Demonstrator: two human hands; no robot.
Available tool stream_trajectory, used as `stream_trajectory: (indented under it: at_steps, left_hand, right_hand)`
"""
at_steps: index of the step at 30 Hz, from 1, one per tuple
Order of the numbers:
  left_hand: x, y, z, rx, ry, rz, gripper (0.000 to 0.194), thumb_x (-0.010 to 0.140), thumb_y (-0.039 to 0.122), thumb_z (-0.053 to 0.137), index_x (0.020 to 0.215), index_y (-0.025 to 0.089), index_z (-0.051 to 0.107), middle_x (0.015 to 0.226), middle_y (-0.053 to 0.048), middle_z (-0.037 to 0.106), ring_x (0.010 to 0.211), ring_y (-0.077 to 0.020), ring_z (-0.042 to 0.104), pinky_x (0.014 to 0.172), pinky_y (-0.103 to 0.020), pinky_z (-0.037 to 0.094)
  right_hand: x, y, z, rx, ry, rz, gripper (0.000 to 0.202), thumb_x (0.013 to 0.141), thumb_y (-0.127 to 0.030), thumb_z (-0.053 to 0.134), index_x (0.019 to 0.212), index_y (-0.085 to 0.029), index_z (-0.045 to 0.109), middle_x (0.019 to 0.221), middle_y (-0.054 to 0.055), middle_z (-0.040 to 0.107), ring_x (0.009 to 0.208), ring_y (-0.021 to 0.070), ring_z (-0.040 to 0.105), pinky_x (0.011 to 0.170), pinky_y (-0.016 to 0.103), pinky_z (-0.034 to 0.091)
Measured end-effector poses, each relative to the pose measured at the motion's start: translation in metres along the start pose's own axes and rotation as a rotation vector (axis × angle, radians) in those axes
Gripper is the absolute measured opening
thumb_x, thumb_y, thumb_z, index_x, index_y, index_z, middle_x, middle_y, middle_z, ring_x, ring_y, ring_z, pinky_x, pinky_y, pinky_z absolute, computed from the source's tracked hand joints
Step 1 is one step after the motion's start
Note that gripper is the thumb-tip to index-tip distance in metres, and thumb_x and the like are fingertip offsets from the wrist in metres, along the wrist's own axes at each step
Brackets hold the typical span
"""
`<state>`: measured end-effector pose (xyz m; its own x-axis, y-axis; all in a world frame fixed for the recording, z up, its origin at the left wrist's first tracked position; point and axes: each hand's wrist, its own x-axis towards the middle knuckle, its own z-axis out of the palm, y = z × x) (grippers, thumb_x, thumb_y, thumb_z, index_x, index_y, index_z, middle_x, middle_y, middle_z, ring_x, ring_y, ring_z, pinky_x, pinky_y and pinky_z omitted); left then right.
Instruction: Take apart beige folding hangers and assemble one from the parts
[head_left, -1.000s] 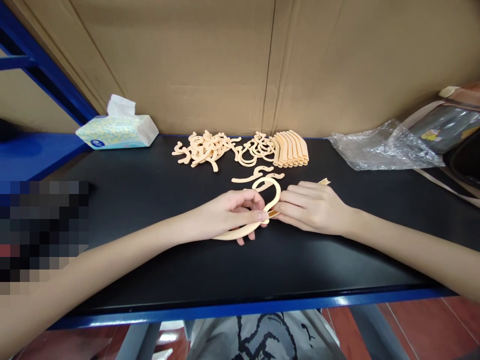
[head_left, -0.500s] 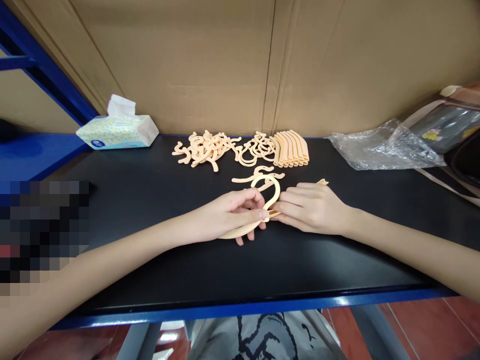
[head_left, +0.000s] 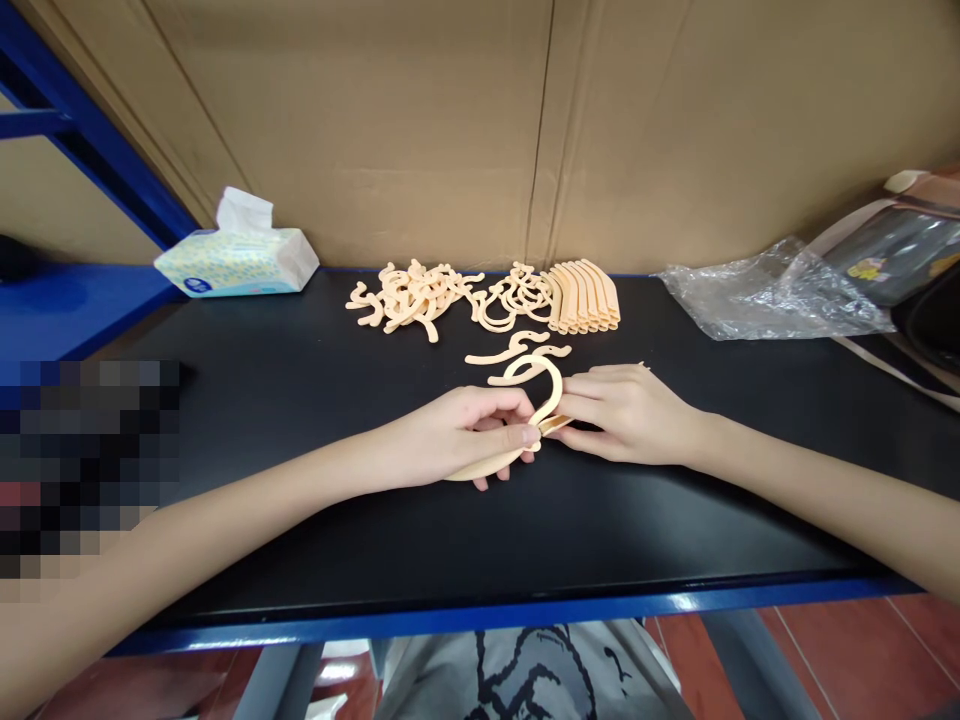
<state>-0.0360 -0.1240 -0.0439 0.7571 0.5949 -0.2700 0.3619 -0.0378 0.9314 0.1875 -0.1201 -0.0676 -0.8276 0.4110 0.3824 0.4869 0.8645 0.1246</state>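
My left hand (head_left: pixel 491 430) is closed around a cream plastic hanger piece with a curved hook (head_left: pixel 553 380) rising from it and one arm (head_left: pixel 487 467) running out below the palm toward the left. My right hand (head_left: pixel 630 412) grips a second hanger arm (head_left: pixel 556 424), mostly hidden under its fingers. That arm's hollow end meets the base of the hook by my left thumb; whether the two are joined I cannot tell. Just beyond my hands, two loose wavy cream pieces (head_left: pixel 499 357) lie on the black tabletop (head_left: pixel 360 540).
Along the back lie a heap of wavy pieces (head_left: pixel 420 300), a pile of hooks (head_left: pixel 495 322) and a neat stack of hanger arms (head_left: pixel 589 295). A tissue pack (head_left: pixel 240 262) stands back left. A clear plastic bag (head_left: pixel 772 295) lies back right, before a cardboard wall (head_left: pixel 420 130).
My right fingers have shifted slightly along the arm, so more of its hollow end shows, tilted upward beside the hook. My left hand keeps its hold, moved slightly right.
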Motion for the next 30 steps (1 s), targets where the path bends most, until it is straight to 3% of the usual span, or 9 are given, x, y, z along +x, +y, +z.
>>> stream_trajectory:
  at_steps: [8, 30]
  left_hand:
    - [0.0009, 0.0010, 0.0027, 0.036, 0.021, -0.006, 0.027, 0.085, 0.043, 0.051, 0.084, 0.016, 0.053, 0.084, -0.002, 0.059, 0.066, -0.0100, 0.056, 0.050, -0.017, 0.049]
    - [0.0004, -0.0014, 0.0028, 0.040, 0.022, 0.023, 0.030, 0.085, 0.046, 0.052, 0.083, 0.016, 0.053, 0.083, -0.001, 0.060, 0.064, -0.0088, 0.054, 0.050, -0.016, 0.049]
  right_hand:
    - [-0.0016, 0.0022, 0.0007, 0.120, -0.084, 0.069, 0.022, 0.093, -0.028, 0.042, 0.085, -0.017, 0.059, 0.072, 0.001, 0.058, 0.061, 0.0110, 0.050, 0.059, 0.023, 0.034]
    - [-0.0024, 0.0041, 0.0028, 0.171, -0.112, 0.105, 0.017, 0.092, -0.026, 0.043, 0.083, -0.018, 0.054, 0.072, 0.000, 0.056, 0.061, 0.0104, 0.049, 0.056, 0.022, 0.032]
